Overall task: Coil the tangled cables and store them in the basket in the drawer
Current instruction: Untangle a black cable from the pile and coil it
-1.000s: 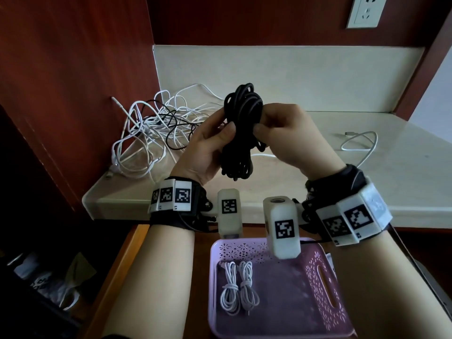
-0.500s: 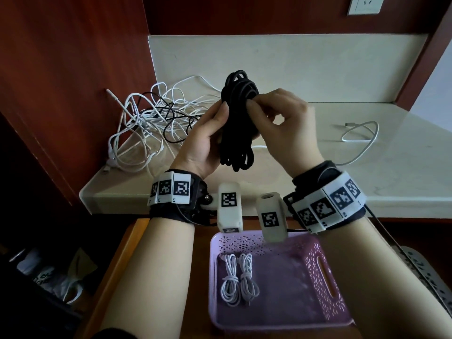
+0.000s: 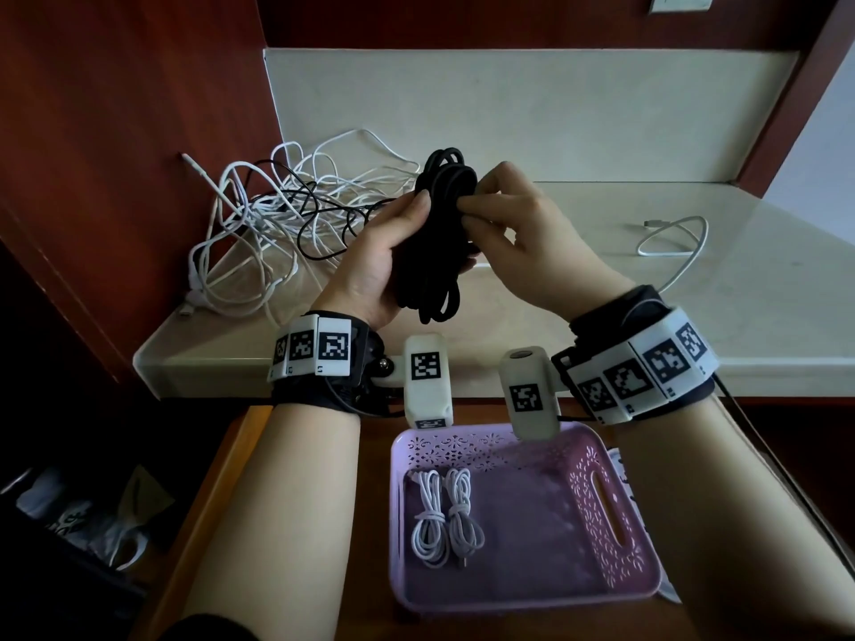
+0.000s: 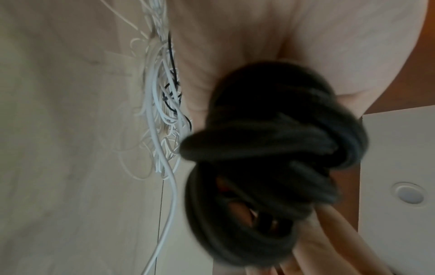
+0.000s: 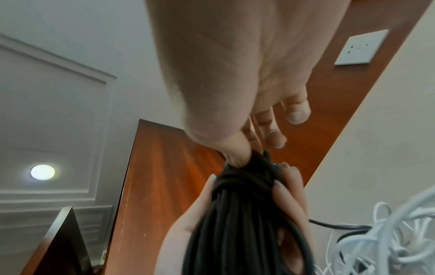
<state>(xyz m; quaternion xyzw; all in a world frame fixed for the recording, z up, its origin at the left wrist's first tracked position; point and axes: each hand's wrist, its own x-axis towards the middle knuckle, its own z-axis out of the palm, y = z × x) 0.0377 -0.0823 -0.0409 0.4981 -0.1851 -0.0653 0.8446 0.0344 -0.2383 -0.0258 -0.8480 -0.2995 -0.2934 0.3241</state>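
Now pinching higher on the black cable bundle (image 3: 439, 233) with the right hand (image 3: 523, 233), up from mid-coil; left hand (image 3: 384, 261) clamped round it above the counter (image 3: 601, 316); probably tucking the end; basket (image 3: 601, 501) waiting below.

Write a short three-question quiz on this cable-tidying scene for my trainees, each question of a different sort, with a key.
1. True or false: the purple basket already holds two coiled white cables.
2. Multiple choice: the left hand grips A) the black cable bundle B) a white plug C) the basket handle.
3. Fill in: the right hand pinches the bundle near its ____ end.

Key: 1 true; 2 A; 3 upper.
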